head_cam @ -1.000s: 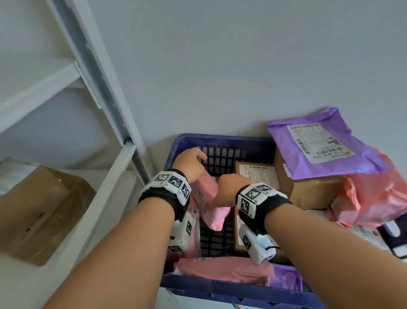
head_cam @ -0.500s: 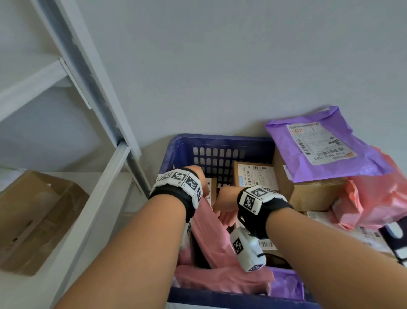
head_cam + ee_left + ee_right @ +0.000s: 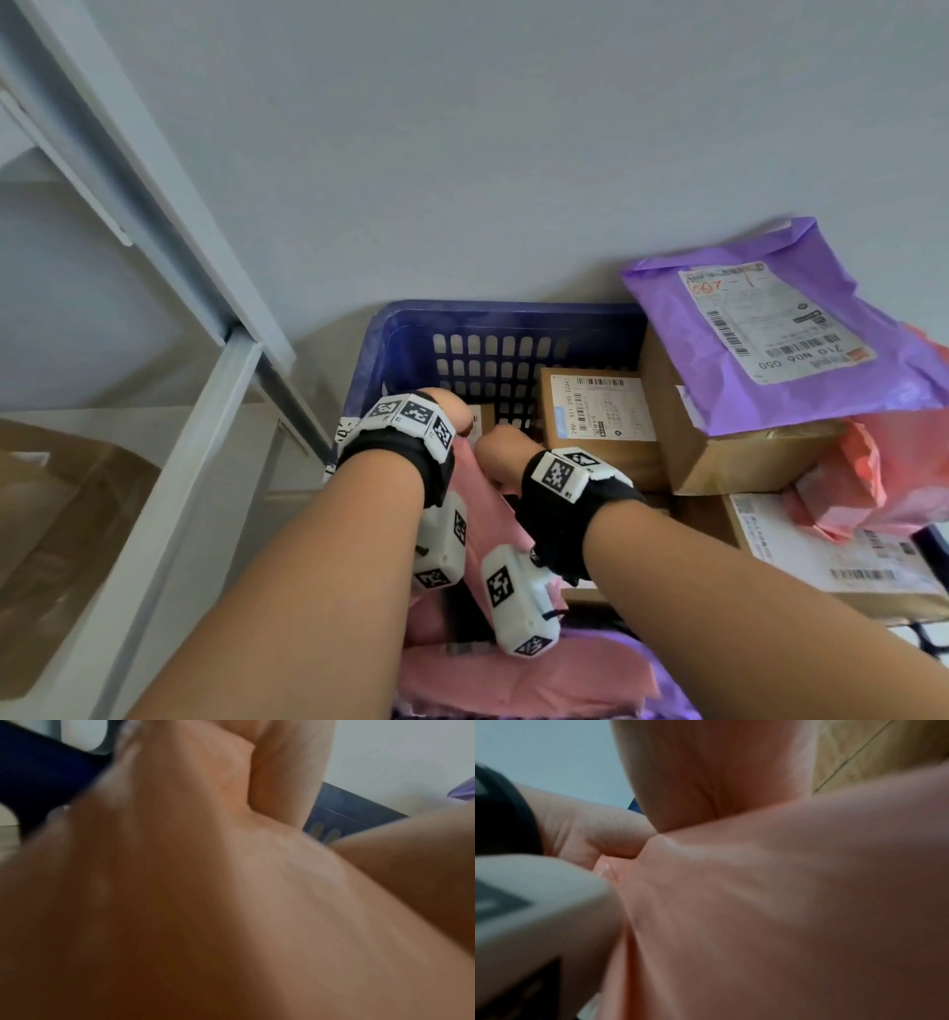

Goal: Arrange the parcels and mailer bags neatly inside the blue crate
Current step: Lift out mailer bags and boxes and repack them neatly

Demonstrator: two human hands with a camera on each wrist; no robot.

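The blue crate (image 3: 462,314) stands against the wall and holds several parcels. A pink mailer bag (image 3: 488,519) stands on edge in its left part, between my wrists. My left hand (image 3: 454,413) grips the bag's far end near the crate's back wall, and the right wrist view shows its thumb pressed on the pink plastic (image 3: 782,902). My right hand (image 3: 500,452) is curled on the same end just beside it, its fingers hidden. The pink bag (image 3: 205,902) fills the blurred left wrist view, with the crate wall (image 3: 38,770) behind.
A labelled cardboard box (image 3: 601,411) lies in the crate's back. A larger box (image 3: 719,457) carries a purple mailer (image 3: 770,329). A red-pink bag (image 3: 873,462) and a flat labelled box (image 3: 821,555) lie right. Another pink mailer (image 3: 513,683) lies near. A metal shelf frame (image 3: 205,360) stands left.
Both hands have pushed the pink mailer bag down from rim height into the crate's left side. The bag now stands lower between the wrists.
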